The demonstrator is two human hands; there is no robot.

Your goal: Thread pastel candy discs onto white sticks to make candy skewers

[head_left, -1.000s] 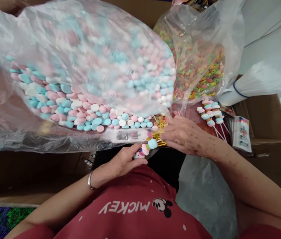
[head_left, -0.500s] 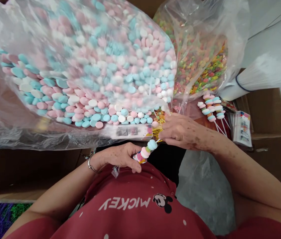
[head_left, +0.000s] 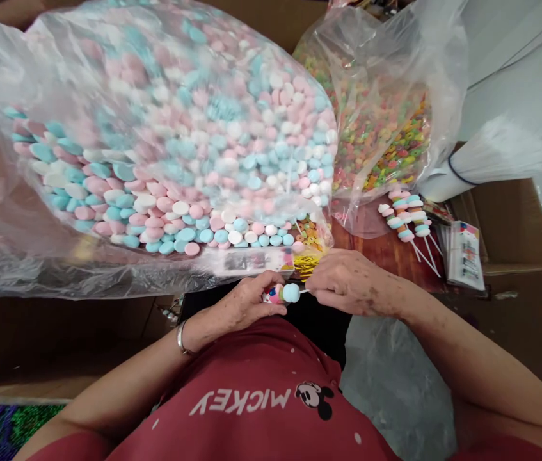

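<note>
The left hand (head_left: 246,304) is curling its fingers round a short skewer (head_left: 284,294) of pale blue, pink and white disc-shaped candies threaded on a thin white stick, pinching the stack just in front of the red printed shirt. The right hand (head_left: 347,282) is holding its fingers pressed together and is pinching the bare end of that stick at the 3 o'clock side of the candies. The skewer is hanging in the air between the two hands, close to the near edge of the reddish-brown wooden desk (head_left: 386,250). At 11 o'clock from the hands a large clear plastic bag of pink, blue and white disc candies (head_left: 179,141) is bulging over the desk edge. At 1 o'clock a smaller clear plastic bag of multi-coloured ring candies (head_left: 381,128) is leaning against it. At 2 o'clock several finished candy skewers (head_left: 407,214) are lying on the desk, with small printed packets (head_left: 465,256) just beside them and a banded bundle of white sticks (head_left: 486,157) farther out. As I judge it, the thin stick could bend or snap if the two hands are pushing off line with each other. A disc could crack or slide off the free end and drop into the lap. The big bag's open mouth, sagging right above the hands, could also be spilling loose candies if nudged.
</note>
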